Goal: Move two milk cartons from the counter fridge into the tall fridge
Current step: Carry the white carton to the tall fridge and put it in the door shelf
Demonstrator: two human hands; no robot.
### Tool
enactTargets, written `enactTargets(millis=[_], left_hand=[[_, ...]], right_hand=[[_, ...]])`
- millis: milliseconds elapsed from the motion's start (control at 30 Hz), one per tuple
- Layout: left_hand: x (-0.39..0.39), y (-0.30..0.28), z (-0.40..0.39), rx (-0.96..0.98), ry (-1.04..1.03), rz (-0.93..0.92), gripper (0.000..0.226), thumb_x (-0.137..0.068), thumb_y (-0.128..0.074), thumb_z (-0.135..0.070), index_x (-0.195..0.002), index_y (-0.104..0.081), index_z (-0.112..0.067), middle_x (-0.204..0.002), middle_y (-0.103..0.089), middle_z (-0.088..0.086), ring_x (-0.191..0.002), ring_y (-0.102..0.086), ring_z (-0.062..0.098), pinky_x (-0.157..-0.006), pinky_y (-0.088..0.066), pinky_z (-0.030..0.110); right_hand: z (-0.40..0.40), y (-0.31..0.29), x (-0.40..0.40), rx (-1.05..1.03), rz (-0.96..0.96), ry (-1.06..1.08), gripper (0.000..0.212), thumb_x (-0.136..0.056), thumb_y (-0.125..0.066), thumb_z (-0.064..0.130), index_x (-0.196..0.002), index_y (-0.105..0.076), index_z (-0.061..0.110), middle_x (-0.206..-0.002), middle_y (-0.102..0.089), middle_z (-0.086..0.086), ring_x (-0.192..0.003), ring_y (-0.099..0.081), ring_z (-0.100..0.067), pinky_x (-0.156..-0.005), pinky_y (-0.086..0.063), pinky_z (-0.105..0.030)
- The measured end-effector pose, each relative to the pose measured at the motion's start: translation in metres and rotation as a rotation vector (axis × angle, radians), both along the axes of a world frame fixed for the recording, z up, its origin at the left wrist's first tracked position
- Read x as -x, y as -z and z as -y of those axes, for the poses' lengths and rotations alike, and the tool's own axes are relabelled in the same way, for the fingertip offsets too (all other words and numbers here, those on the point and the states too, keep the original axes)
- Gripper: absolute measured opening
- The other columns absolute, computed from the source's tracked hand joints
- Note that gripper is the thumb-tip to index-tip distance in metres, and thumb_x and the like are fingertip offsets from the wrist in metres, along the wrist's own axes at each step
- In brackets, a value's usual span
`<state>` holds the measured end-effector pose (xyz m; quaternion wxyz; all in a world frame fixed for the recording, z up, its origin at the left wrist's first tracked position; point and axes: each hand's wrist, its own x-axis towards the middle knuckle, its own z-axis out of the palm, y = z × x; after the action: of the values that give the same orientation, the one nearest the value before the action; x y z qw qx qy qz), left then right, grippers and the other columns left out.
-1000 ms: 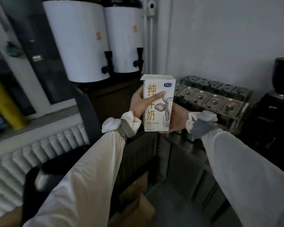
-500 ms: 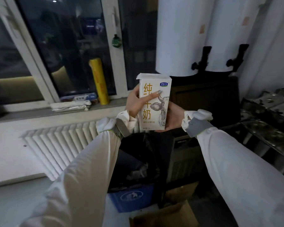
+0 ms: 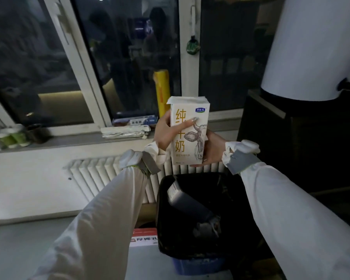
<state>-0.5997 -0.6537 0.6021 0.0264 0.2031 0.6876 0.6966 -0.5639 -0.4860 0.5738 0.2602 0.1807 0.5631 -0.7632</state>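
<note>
Two-handed grip on one milk carton [image 3: 189, 130], upright and held in the air at chest height. Left hand [image 3: 166, 133] wrapped round the carton's left edge, thumb laid flat across the printed front, fingers hidden behind. Right hand [image 3: 211, 148] cupped under and behind the lower right corner, fingertips curled beneath the base. Both sleeves white, with a grey band at each wrist. Carton cream-white with gold characters, a small blue logo near the top right and a drawn cow on the right side; top flap folded flat. Directly below the grip, a black-lined bin [image 3: 192, 249] with a grey carton-like box [image 3: 187, 201] lying tilted inside. Behind and below the grip, a white radiator [image 3: 93, 174] under the windowsill [image 3: 69, 139]. Just behind the carton's upper left corner, a yellow roll [image 3: 161, 85] standing on the sill; further left along the sill, flat boxes of wrap [image 3: 127, 128] and some cups [image 3: 12, 135]. Up and to the right of the grip, a large white dispenser barrel [image 3: 311, 49] on a dark cabinet [image 3: 301, 142]. Neither fridge in view.
</note>
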Motion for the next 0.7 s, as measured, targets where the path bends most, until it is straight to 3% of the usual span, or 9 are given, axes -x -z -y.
enactTargets(millis=[100, 200, 300, 467, 567, 700], left_hand=[[0.031, -0.002, 0.022, -0.007, -0.037, -0.010, 0.035, -0.075, -0.087, -0.022, -0.104, -0.068, -0.020, -0.101, -0.078, 0.001, -0.086, -0.077, 0.016, -0.069, -0.059, 0.026], [0.061, -0.004, 0.044, -0.022, -0.063, -0.027, 0.039, -0.076, -0.087, -0.022, -0.108, -0.067, -0.016, -0.101, -0.078, 0.002, -0.088, -0.077, 0.018, -0.070, -0.060, 0.027], [0.095, -0.005, 0.069, -0.027, -0.116, -0.037, 0.037, -0.075, -0.088, -0.023, -0.105, -0.067, -0.018, -0.100, -0.078, 0.002, -0.088, -0.077, 0.018, -0.073, -0.061, 0.031], [0.160, 0.003, 0.108, -0.035, -0.210, -0.063, 0.052, -0.069, -0.090, -0.031, -0.111, -0.067, -0.011, -0.102, -0.078, 0.004, -0.091, -0.077, 0.022, -0.077, -0.063, 0.037], [0.197, 0.003, 0.129, -0.027, -0.263, -0.066, 0.042, -0.076, -0.086, -0.023, -0.112, -0.066, -0.013, -0.099, -0.078, -0.001, -0.087, -0.077, 0.015, -0.071, -0.060, 0.028], [0.241, 0.006, 0.169, -0.011, -0.336, -0.089, 0.041, -0.074, -0.087, -0.030, -0.108, -0.065, -0.024, -0.102, -0.078, -0.003, -0.090, -0.076, 0.015, -0.076, -0.063, 0.032]], right_hand=[[0.022, -0.006, 0.036, -0.006, 0.005, -0.013, 0.079, -0.077, -0.049, 0.072, -0.125, -0.060, 0.011, -0.130, -0.059, -0.015, -0.111, -0.058, -0.036, -0.077, -0.056, -0.049], [0.041, -0.008, 0.078, -0.007, 0.027, -0.026, 0.082, -0.079, -0.047, 0.073, -0.132, -0.055, 0.011, -0.134, -0.056, -0.016, -0.115, -0.056, -0.037, -0.075, -0.056, -0.051], [0.065, -0.009, 0.122, -0.017, 0.050, -0.082, 0.091, -0.074, -0.051, 0.077, -0.137, -0.052, 0.011, -0.137, -0.054, -0.016, -0.120, -0.053, -0.038, -0.085, -0.053, -0.054], [0.103, -0.006, 0.197, 0.016, 0.030, -0.218, 0.079, -0.084, -0.034, 0.075, -0.125, -0.058, 0.012, -0.125, -0.060, -0.016, -0.110, -0.056, -0.036, -0.081, -0.055, -0.052], [0.120, -0.005, 0.251, 0.024, 0.030, -0.305, 0.080, -0.082, -0.040, 0.074, -0.133, -0.054, 0.013, -0.137, -0.054, -0.015, -0.122, -0.052, -0.037, -0.089, -0.050, -0.053], [0.162, -0.006, 0.312, 0.005, 0.061, -0.342, 0.083, -0.077, -0.051, 0.070, -0.138, -0.050, 0.014, -0.140, -0.051, -0.017, -0.126, -0.048, -0.042, -0.084, -0.051, -0.056]])
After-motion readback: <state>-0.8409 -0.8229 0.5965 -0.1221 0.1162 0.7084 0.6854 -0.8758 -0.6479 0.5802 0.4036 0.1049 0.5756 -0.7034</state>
